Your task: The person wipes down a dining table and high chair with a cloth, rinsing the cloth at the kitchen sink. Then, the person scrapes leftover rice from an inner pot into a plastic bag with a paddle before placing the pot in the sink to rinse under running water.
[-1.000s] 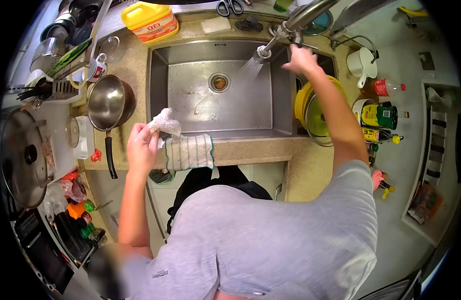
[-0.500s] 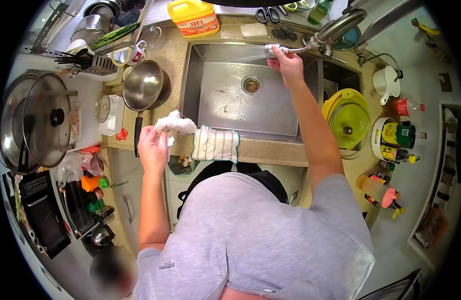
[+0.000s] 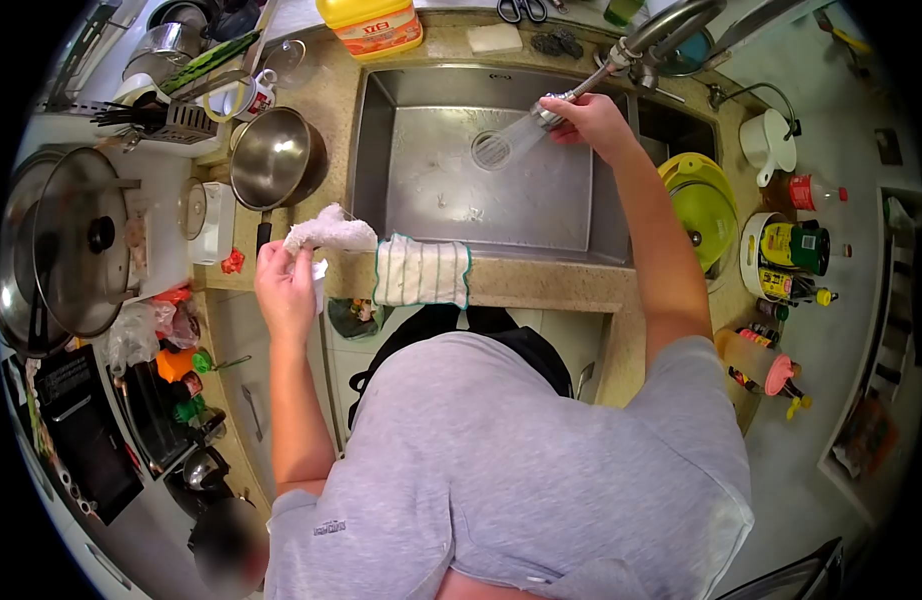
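Note:
My right hand (image 3: 591, 122) is closed around the pull-out spray head (image 3: 551, 112) of the faucet. Water sprays from it down and left over the drain (image 3: 493, 150) in the steel sink (image 3: 431, 195). My left hand (image 3: 287, 290) pinches a white cloth (image 3: 331, 230) left of the sink's front corner, above the counter edge. Part of that cloth hangs below the fingers. Just right of it, a striped cloth with a green border (image 3: 423, 272) lies draped over the counter's front edge. A saucepan (image 3: 277, 160) sits close behind my left hand.
A yellow jug (image 3: 373, 28) and a pale sponge (image 3: 495, 40) stand behind the sink. To the right are a yellow-green basin with a lid (image 3: 703, 210) and several bottles (image 3: 793, 245). Large lidded pans (image 3: 81, 245) are at left. A bin (image 3: 359, 318) sits below the counter.
My right hand has turned the spray head, and its water now falls toward the drain instead of leftward across the back of the sink. My left hand still holds the white cloth.

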`<state>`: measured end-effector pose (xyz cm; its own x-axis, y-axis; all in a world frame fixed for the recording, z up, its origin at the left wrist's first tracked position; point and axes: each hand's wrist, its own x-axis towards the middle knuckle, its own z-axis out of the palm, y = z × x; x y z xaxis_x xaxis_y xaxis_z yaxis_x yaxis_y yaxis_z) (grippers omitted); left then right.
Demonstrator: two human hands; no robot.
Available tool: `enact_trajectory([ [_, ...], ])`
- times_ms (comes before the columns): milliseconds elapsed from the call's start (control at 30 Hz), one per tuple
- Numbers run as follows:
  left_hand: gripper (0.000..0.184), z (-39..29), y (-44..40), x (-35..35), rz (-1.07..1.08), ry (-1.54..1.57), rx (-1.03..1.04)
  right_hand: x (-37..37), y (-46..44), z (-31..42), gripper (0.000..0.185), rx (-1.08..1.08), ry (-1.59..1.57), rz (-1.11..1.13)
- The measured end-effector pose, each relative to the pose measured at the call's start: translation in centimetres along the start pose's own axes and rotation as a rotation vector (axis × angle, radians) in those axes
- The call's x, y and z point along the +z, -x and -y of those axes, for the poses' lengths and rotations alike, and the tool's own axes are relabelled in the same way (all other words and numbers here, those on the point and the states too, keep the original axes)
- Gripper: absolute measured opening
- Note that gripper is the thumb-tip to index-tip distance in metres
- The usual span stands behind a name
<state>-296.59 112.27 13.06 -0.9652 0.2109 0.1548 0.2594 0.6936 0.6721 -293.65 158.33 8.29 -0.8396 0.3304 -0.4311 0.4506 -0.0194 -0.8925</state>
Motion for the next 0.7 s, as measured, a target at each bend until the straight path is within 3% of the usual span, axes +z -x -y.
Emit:
enact_trajectory([
  [300, 0.017, 0.0, -0.6, 0.5, 0.081, -0.078, 0.046, -3.9, -0.7, -0.3, 0.041, 0.047, 0.479, 0.007],
  [367, 0.018, -1.0, -1.0, 1.5, 0.115, 0.158, -0.129, -4.2, -0.8, -0.6, 0.041, 0.024, 0.501, -0.004],
  [433, 0.019, -1.5, -2.1, 3.5, 0.204, 0.275, -0.116, -4.2, -0.9, -1.0, 0.041, 0.0, 0.526, -0.017],
  [467, 0.02, -1.6, -2.8, 4.8, 0.285, 0.389, -0.107, -3.6, -1.2, -1.5, 0.041, -0.017, 0.421, -0.037],
  [567, 0.023, -1.2, -6.0, 10.2, 0.582, 0.249, 0.001, -1.4, -1.9, -2.3, 0.042, -0.038, 0.231, -0.101],
  [667, 0.025, -2.8, -7.9, 16.1, 0.65, 0.311, 0.068, 0.0, -2.4, -3.4, 0.043, -0.107, 0.01, -0.175],
  [700, 0.025, -3.2, -8.7, 17.7, 0.696, 0.183, 0.049, 0.4, -2.5, -3.6, 0.042, -0.1, -0.013, -0.209],
])
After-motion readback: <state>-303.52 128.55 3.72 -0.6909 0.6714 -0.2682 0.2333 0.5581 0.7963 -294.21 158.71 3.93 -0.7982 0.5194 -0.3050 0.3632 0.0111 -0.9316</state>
